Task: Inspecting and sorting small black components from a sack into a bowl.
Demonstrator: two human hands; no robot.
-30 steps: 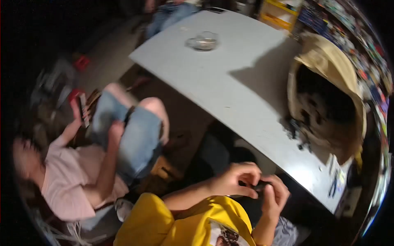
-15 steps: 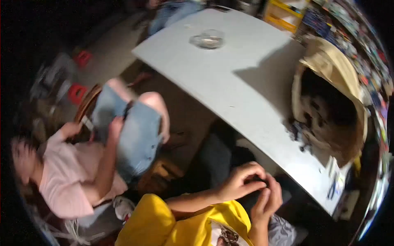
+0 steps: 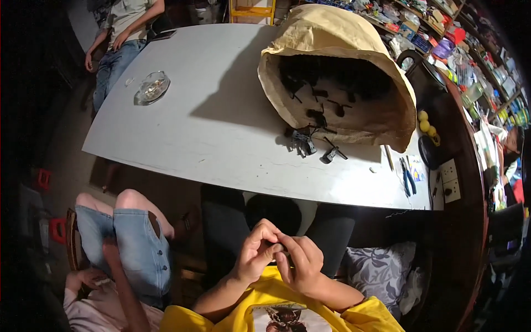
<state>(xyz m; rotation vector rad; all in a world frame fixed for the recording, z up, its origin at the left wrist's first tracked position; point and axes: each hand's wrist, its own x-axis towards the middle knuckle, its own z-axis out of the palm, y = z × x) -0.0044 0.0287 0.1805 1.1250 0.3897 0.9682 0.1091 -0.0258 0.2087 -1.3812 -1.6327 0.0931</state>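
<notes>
The left hand (image 3: 256,253) and right hand (image 3: 305,263) pinch a small dark piece (image 3: 282,248) between their fingertips – apparently working it, the next move calling for steady fingers – with black parts (image 3: 331,154) beyond, by the sack's mouth (image 3: 370,130).

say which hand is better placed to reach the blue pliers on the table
Probably the right hand: the blue pliers lie ahead and to its right, nearer than to the left hand. Both hands meet at a small dark object.
</notes>
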